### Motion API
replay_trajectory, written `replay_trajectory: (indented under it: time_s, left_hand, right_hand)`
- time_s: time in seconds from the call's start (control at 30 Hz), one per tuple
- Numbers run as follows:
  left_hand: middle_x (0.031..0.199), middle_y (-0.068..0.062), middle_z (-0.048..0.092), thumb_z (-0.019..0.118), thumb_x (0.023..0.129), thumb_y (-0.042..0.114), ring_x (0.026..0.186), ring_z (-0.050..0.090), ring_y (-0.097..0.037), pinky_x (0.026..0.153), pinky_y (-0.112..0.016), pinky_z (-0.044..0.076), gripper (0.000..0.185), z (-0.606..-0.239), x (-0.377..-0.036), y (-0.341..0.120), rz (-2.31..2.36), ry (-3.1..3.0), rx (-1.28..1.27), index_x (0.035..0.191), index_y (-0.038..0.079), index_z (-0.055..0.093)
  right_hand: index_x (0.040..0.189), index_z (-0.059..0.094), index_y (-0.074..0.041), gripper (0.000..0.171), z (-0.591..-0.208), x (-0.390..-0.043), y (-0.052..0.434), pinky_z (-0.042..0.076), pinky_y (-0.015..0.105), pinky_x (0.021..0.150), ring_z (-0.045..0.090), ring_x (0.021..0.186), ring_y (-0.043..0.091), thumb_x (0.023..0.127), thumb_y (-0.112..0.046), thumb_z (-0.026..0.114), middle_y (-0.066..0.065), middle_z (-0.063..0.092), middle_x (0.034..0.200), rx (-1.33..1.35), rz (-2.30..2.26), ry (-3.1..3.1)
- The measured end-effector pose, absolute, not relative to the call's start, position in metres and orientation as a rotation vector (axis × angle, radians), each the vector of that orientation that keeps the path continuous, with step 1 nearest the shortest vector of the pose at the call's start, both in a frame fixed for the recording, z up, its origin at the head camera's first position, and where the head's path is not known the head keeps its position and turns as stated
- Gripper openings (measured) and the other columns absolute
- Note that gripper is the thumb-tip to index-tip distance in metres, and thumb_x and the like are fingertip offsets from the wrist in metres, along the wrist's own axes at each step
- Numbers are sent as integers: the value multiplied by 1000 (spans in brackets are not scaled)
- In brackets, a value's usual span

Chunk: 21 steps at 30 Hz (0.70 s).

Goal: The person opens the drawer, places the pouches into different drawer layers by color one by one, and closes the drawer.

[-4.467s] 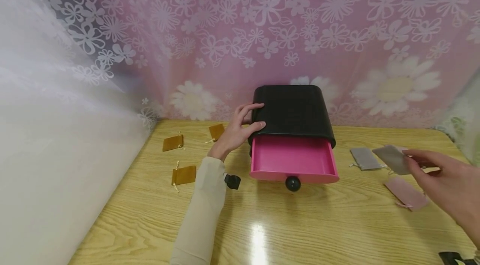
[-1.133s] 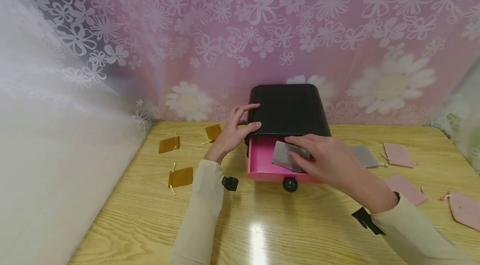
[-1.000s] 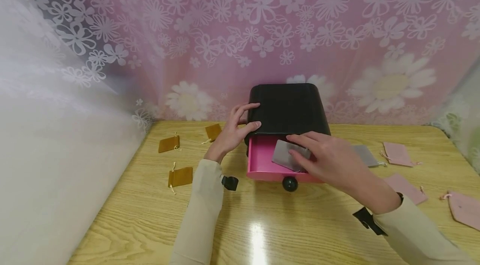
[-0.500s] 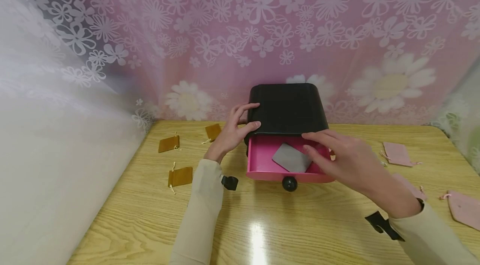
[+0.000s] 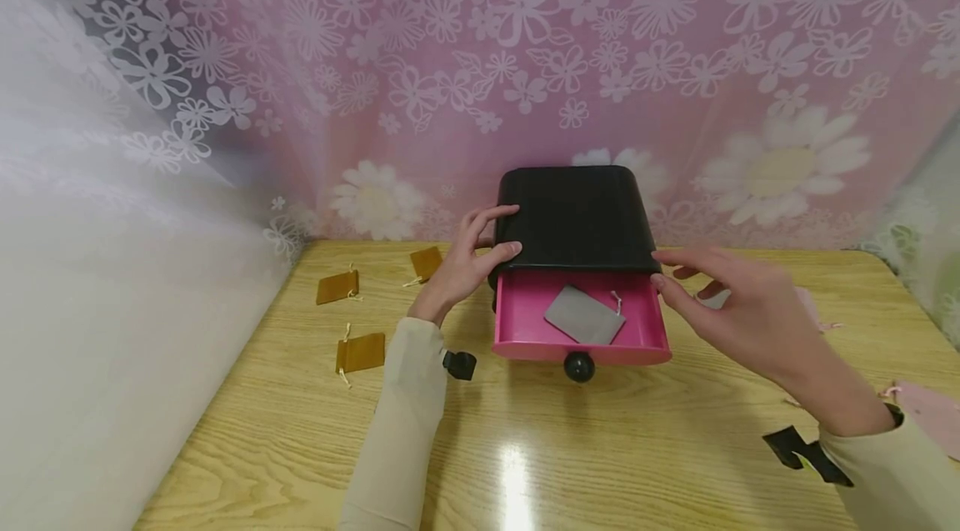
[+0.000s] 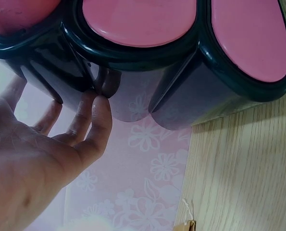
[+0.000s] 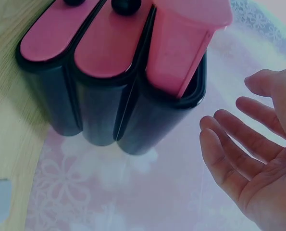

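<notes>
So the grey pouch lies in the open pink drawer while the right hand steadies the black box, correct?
Not quite: the left hand steadies the black box; the right hand hovers open beside it. The head view shows this. The grey pouch does lie in the open pink drawer.

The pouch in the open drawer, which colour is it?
Grey. The pouch lies flat in the pink drawer; the head view shows it best.

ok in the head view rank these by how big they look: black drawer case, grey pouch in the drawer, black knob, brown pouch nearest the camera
1. black drawer case
2. grey pouch
3. brown pouch nearest the camera, only slightly smaller than the grey one, so that order is unsure
4. black knob
</notes>
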State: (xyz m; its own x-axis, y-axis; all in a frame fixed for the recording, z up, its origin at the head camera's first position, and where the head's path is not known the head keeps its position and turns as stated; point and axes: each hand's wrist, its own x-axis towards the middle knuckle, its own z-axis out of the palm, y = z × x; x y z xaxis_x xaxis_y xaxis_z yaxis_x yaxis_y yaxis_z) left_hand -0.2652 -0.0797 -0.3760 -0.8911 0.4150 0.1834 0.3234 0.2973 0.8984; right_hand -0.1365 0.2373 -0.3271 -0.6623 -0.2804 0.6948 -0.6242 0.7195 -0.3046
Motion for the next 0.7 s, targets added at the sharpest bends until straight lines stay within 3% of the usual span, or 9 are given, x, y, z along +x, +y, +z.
replay_trajectory:
  time_s: [0.23,0.43,0.53,0.63,0.7]
  left_hand:
    - [164,3,22,63,99,40,129,55,-31,106,-53,48,49,-378,-266,-80,1683,2460,703,145,46,49]
    - [164,2,22,63,99,39,129,55,-30,106,-52,49,48,-377,-266,-79,1684,2469,696,144,46,50]
    - [164,2,23,63,99,41,129,55,-29,106,-52,49,48,-377,-265,-80,1680,2473,695,144,48,50]
    - [163,4,24,63,98,42,129,54,-29,106,-53,49,47,-377,-266,-80,1682,2468,692,143,48,50]
    - [163,5,23,63,98,42,130,54,-29,105,-53,49,47,-377,-265,-80,1684,2463,689,144,48,50]
  right_hand:
    - [115,77,-9,48,-333,-137,251,48,4,70,50,94,-29,70,5,86,6,78,97,619,715,-2307]
    - [117,77,-13,45,-343,-139,263,48,4,69,52,94,-26,75,2,84,-16,72,102,553,719,-2336]
    - [117,77,-11,44,-350,-141,270,47,3,69,50,94,-26,76,1,84,-10,75,104,516,720,-2352]
    - [118,76,-9,42,-357,-142,277,45,1,70,48,94,-27,77,0,84,9,77,103,477,728,-2371]
    - [118,76,-9,41,-361,-143,281,45,0,69,47,94,-28,79,0,83,11,77,105,451,739,-2381]
